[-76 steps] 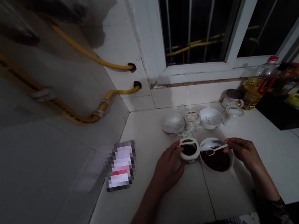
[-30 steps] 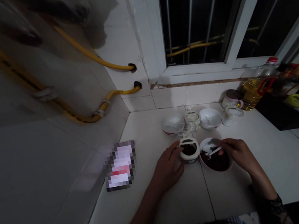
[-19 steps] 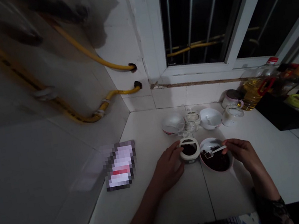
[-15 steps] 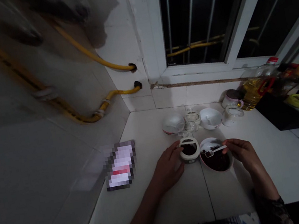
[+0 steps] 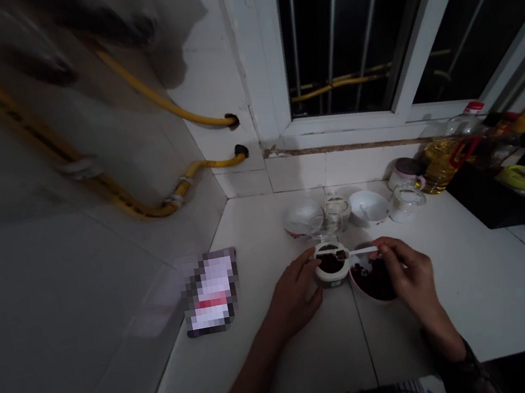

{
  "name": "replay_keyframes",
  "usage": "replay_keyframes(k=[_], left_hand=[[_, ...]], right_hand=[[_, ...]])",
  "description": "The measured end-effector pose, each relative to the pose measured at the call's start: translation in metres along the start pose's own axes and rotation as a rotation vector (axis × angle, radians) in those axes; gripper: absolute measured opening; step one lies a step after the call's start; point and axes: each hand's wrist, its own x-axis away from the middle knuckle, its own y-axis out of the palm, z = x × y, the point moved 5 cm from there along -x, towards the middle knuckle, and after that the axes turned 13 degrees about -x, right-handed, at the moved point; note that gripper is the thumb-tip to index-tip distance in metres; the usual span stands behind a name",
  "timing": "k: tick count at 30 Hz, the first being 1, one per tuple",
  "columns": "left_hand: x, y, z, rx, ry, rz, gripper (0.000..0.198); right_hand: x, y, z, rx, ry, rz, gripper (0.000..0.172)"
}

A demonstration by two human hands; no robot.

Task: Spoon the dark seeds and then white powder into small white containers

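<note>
White tiled counter (image 5: pixel 473 295), dimly lit, beneath a barred window (image 5: pixel 339 27); seen from where I stand in the room.

Item: one pale-rimmed jar (image 5: pixel 333 277), open, dark contents, upright on the counter, just left of a bowl (image 5: pixel 356 285) likewise part-filled with dark matter.

Item: left hand (image 5: pixel 296 292), half-curled around the jar's left side, fingers on the rim, thumb low beside the body; holding it.

Item: right hand (image 5: pixel 407 269), above the bowl's right side, thumb and fingertips pinched together on the handle end of a small white spoon (image 5: pixel 363 250). Spoon roughly level, its loaded scoop over the jar's right edge; contact with the rim, cannot tell.

Behind: two white bowls (image 5: pixel 369 207), a smaller jar (image 5: pixel 336 205) between them.
</note>
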Motion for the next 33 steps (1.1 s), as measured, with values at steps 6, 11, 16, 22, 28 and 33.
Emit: replay_keyframes(k=[6, 11, 16, 22, 28, 33], left_hand=[[-0.001, -0.001, 0.0, -0.007, -0.002, 0.013, 0.046], [-0.001, -0.003, 0.002, -0.009, 0.011, 0.027, 0.044], [-0.001, -0.002, 0.002, -0.025, 0.008, 0.019, 0.044], [0.001, 0.0, 0.0, 0.002, -0.004, 0.003, 0.047], [0.001, 0.0, 0.0, -0.003, -0.007, 0.006, 0.048], [0.0, -0.002, 0.0, -0.004, -0.009, 0.007, 0.046]], right_hand=[[0.009, 0.013, -0.005, 0.168, -0.271, -0.178, 0.027], [-0.001, -0.028, 0.014, 0.217, -0.063, -0.013, 0.026], [-0.01, -0.039, 0.041, 0.424, 0.073, -0.102, 0.03], [-0.007, -0.019, 0.052, 0.427, 0.145, -0.229, 0.032], [-0.005, -0.017, 0.05, 0.123, 0.321, -0.243, 0.038], [-0.006, -0.027, 0.049, -0.055, 0.489, -0.174, 0.043]])
